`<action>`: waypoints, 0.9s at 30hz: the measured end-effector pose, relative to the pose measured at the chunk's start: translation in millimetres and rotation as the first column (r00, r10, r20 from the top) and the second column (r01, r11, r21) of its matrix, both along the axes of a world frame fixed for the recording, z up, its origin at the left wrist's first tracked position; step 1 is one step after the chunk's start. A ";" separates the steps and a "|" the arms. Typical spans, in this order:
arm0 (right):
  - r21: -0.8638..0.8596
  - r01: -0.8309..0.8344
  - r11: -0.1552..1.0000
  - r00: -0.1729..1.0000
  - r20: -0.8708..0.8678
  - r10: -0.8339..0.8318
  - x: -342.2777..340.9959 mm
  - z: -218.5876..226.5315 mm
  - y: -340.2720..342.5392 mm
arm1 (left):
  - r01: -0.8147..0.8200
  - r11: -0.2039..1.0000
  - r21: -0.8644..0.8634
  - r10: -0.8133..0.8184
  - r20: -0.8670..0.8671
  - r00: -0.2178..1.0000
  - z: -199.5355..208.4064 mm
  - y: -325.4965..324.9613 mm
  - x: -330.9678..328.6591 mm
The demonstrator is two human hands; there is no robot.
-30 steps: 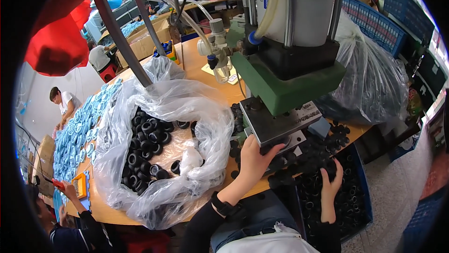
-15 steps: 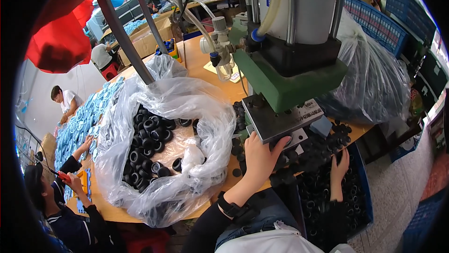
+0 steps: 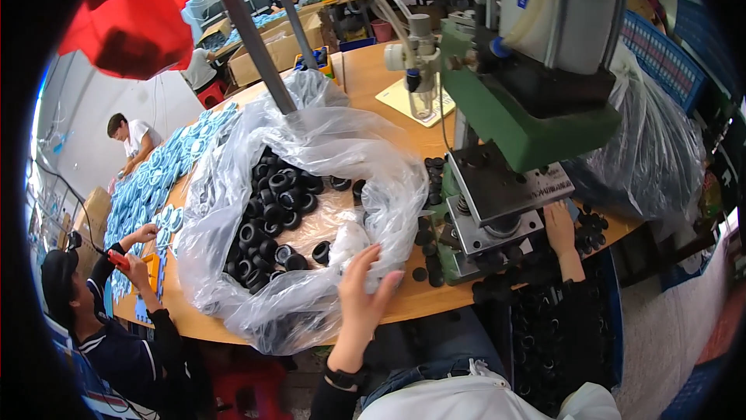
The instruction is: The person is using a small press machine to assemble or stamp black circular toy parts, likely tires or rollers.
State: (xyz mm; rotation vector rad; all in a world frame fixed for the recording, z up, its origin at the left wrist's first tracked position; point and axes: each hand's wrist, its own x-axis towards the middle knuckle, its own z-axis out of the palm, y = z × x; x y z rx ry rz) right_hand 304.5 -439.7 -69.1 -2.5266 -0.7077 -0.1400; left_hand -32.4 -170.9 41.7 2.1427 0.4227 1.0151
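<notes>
My left hand (image 3: 364, 299) is open, thumb and fingers apart, over the near right edge of a clear plastic bag (image 3: 396, 175). Small black rubber tyre-like rings (image 3: 268, 218) lie heaped inside the bag. To the right stands a green press (image 3: 528, 121) with a steel upper plate (image 3: 509, 187) and a lower plate (image 3: 475, 240). A round dark part (image 3: 503, 226) shows in the gap between the plates. Beside the right end of these plates is my right hand (image 3: 561, 235), its fingers pointing away from me; what they touch, if anything, cannot be made out.
Black discs (image 3: 592, 230) lie around the press. A blue crate (image 3: 614, 303) of black rings stands below the table edge. Behind the press is a full clear bag (image 3: 653, 132). At left, a co-worker (image 3: 101, 327) holds a red tool near piled light-blue parts (image 3: 159, 163).
My left hand has left the press plate and moved left to the bag, fingers spread. My right hand has risen from the crate to the plates' right side. The view has shifted.
</notes>
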 end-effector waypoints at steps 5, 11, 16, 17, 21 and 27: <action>0.426 -0.004 0.905 0.987 -0.146 0.073 -20.5 7.7 -13.0 | -0.307 0.952 -0.019 0.307 0.028 0.951 -20.2 55.2 -64.2; 0.735 -0.159 0.659 0.982 0.051 0.180 -133.2 78.1 25.4 | -0.275 0.921 0.276 0.331 -0.182 0.926 -18.3 113.8 -49.1; 0.796 -0.141 0.588 0.976 0.011 0.219 -130.1 97.4 80.9 | 0.076 0.965 0.250 0.111 -0.654 0.748 -27.6 146.4 -33.6; 0.800 -0.131 0.585 0.981 0.019 0.194 -123.0 96.9 81.6 | 0.124 0.966 0.229 0.075 -0.698 0.712 -27.4 149.9 -28.6; 0.699 -0.169 0.695 0.985 0.151 0.087 -113.3 95.1 77.4 | 0.121 0.973 0.196 0.011 -0.566 0.824 -9.1 149.5 -26.5; 0.522 -0.142 0.841 0.950 0.311 -0.032 -143.7 89.4 86.4 | 0.076 0.976 -0.206 -0.076 0.005 0.997 3.5 88.2 -1.4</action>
